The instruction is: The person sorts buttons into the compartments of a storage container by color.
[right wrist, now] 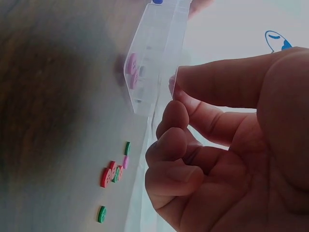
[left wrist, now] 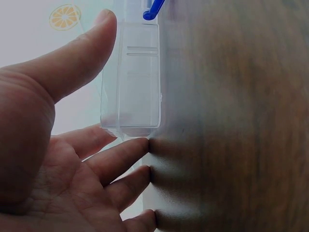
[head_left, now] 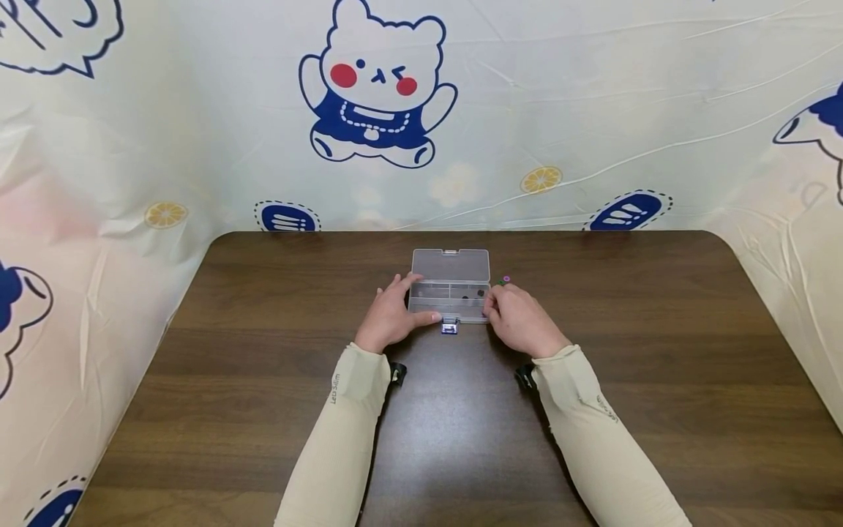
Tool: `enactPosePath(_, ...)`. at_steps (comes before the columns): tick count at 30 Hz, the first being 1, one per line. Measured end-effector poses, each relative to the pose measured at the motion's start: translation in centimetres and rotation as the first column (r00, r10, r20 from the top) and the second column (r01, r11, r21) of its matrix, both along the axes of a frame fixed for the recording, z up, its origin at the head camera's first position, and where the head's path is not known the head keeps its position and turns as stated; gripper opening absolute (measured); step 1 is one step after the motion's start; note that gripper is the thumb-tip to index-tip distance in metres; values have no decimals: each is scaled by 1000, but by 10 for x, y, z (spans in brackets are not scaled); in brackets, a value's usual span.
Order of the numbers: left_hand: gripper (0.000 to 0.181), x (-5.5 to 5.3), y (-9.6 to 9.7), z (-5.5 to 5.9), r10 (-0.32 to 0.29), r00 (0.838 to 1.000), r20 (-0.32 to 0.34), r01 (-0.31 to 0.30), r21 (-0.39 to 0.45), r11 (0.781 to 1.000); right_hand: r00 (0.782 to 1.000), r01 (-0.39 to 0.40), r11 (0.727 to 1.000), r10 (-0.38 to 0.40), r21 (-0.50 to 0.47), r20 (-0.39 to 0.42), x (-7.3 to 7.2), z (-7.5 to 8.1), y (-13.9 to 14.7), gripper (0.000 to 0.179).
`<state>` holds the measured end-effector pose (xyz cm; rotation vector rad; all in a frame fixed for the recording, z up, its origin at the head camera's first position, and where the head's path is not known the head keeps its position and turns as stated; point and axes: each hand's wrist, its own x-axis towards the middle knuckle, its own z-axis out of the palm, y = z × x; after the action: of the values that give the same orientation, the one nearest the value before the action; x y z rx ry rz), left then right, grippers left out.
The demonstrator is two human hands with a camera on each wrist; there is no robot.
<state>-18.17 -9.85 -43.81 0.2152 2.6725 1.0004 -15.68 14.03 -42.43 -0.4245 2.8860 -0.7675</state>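
A clear plastic compartment box [head_left: 431, 301] lies on the table with its lid [head_left: 451, 265] laid back. My left hand [head_left: 388, 315] steadies its left end, thumb at the front edge and index finger toward the back corner, fingers fairly straight. Over the box's right end, my right hand [head_left: 523, 318] pinches a small pinkish button [right wrist: 172, 85] between thumb and index finger, mostly hidden by the fingertips; its other fingers are curled. Pink buttons [right wrist: 131, 64] show through the wall of one compartment. Small dark pieces [head_left: 481, 293] lie in another.
Several loose buttons [right wrist: 106, 177] in red, green and pink lie on the table beyond the right hand, beside the box. A blue latch [head_left: 449, 327] sticks out from the box's front. A printed cloth [head_left: 474, 146] hangs behind the brown table [head_left: 263, 410].
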Motion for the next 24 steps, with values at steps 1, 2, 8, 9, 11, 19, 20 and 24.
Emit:
enactPosePath(1,79,0,0,0,-1,1000,-1,1,0,1000,1000,0,1000,0,1,-1,0,0,0,14)
enactPosePath(2,79,0,0,0,-2,1000,-1,2,1,1000,1000,1,1000,-1,2,-2,0,0,0,14)
enactPosePath(8,79,1,0,1,-1,1000,3,1,2,1000,1000,20,1000,-21,-19,-24,2,2,1,12)
enactPosePath(9,79,1,0,1,-1,1000,3,1,2,1000,999,23,999,-23,-24,-30,2,2,1,12)
enactPosePath(11,79,1,0,2,-1,1000,3,1,4,1000,999,28,999,-29,-30,-39,2,3,1,11)
enactPosePath(19,80,1,0,1,-1,1000,2,1,2,1000,998,59,997,-60,-40,-18,2,4,5,10)
enactPosePath(20,80,1,0,1,-1,1000,3,1,1,1000,998,64,997,-64,-39,-16,2,4,6,9)
enactPosePath(24,80,2,0,1,1,1000,2,-1,-1,1000,997,82,996,-83,-40,-10,0,5,11,9)
